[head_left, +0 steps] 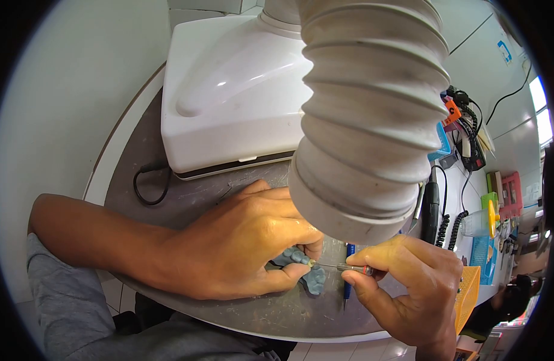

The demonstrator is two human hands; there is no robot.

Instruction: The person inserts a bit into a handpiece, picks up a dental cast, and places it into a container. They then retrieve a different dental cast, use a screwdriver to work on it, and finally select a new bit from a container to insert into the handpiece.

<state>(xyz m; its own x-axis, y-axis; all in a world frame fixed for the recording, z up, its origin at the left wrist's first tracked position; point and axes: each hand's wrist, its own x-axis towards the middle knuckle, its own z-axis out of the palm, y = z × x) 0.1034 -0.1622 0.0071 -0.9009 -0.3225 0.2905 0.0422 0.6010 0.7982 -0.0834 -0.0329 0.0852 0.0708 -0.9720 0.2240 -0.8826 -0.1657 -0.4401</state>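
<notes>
My left hand (241, 243) pinches a blue-grey dental model (314, 281) between thumb and fingers, low over the desk. A small yellowish tooth-like piece (311, 263) shows on the model by the fingertips. Between the thumb and fingers of my right hand (412, 283) is a thin-shafted hand tool (360, 269) with a clear and reddish handle. Its metal shaft points left, with the tip at or very near the yellowish piece; contact cannot be made out. Below the tool, a blue pen-like instrument (347, 292) lies on the desk.
A wide ribbed hose (373, 114) hangs over the hands, hiding part of the desk. Behind stands a white machine housing (235, 90) on the grey desk (229, 313). To the right are a black handpiece (430, 210) with coiled cord, a yellow basket (468, 295) and a blue box (483, 259).
</notes>
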